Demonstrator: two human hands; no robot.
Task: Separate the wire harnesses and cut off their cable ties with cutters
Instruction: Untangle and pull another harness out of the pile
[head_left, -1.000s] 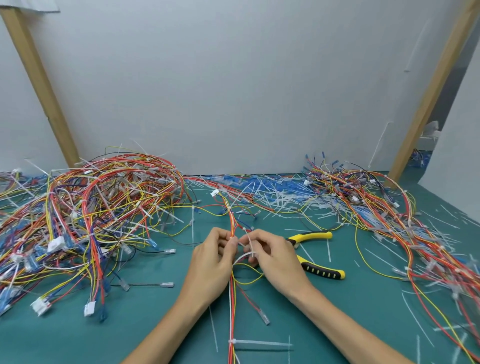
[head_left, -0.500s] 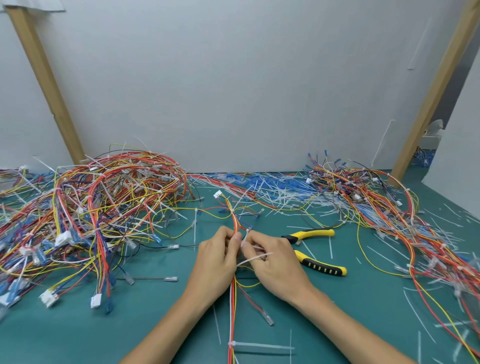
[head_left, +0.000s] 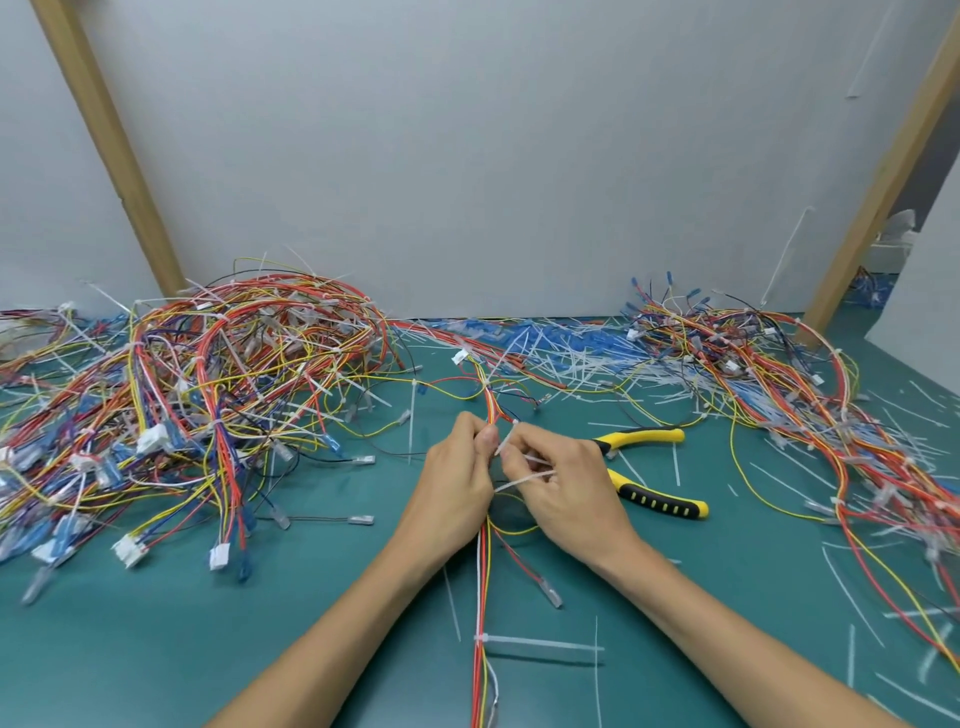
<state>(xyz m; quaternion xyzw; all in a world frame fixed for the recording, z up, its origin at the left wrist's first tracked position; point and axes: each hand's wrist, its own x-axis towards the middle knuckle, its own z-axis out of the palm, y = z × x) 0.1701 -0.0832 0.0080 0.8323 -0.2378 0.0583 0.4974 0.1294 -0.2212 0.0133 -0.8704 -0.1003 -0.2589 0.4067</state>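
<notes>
One wire harness (head_left: 483, 582) of red, orange, yellow and white wires runs from the near edge up between my hands. My left hand (head_left: 454, 483) pinches the bundle just below where its wires fan out. My right hand (head_left: 561, 488) pinches a white cable tie (head_left: 522, 478) at that same spot, and the tie's tail sticks out between the two hands. A second cable tie (head_left: 540, 644) wraps the harness lower down. The yellow-and-black cutters (head_left: 649, 467) lie on the mat just right of my right hand, untouched.
A big tangle of harnesses (head_left: 182, 410) covers the left of the green mat (head_left: 260, 634). Another pile (head_left: 831, 415) trails down the right side. Cut white tie scraps (head_left: 561, 358) litter the back by the wall. Two slanted wooden posts stand at the back corners.
My hands have shifted slightly up the harness. The tie's tail now points out sideways between them. The cutters have stayed where they were.
</notes>
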